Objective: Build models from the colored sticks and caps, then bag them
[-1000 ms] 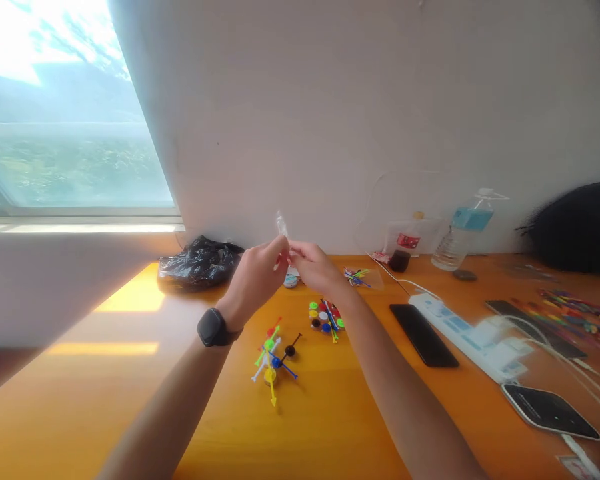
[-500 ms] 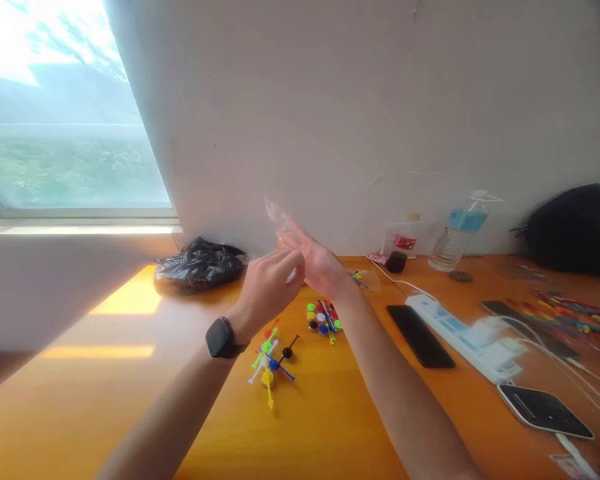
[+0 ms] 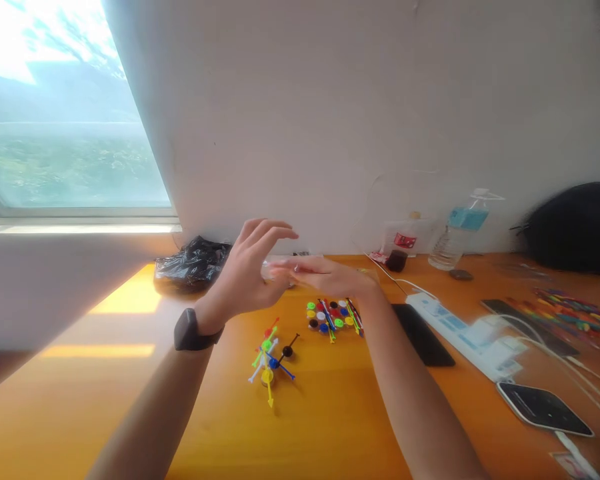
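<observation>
My left hand (image 3: 250, 270), with a black watch (image 3: 186, 331) on its wrist, is raised over the table, fingers apart and holding nothing. Facing it, my right hand (image 3: 327, 275) reaches leftward with a crumpled clear plastic bag (image 3: 269, 269) at its fingers; part of the bag is hidden behind them. Below the hands stand several colourful plastic spinners (image 3: 267, 363) with arrow-shaped pointers. A group of round pieces (image 3: 324, 317) in many colours, with loose arrows among them, lies close to my right wrist.
A black plastic bag (image 3: 180, 267) lies at the back left. To the right are a dark phone (image 3: 425, 340), a white power strip (image 3: 455, 337) with cables, another phone (image 3: 545, 408), a water bottle (image 3: 450, 233), and a colourful pile (image 3: 580, 317). The wall (image 3: 330, 120) rises behind.
My hands have moved apart and my left fingers have spread. My right hand has come lower and turned leftward, bringing the clear bag down. More of the round pieces now show.
</observation>
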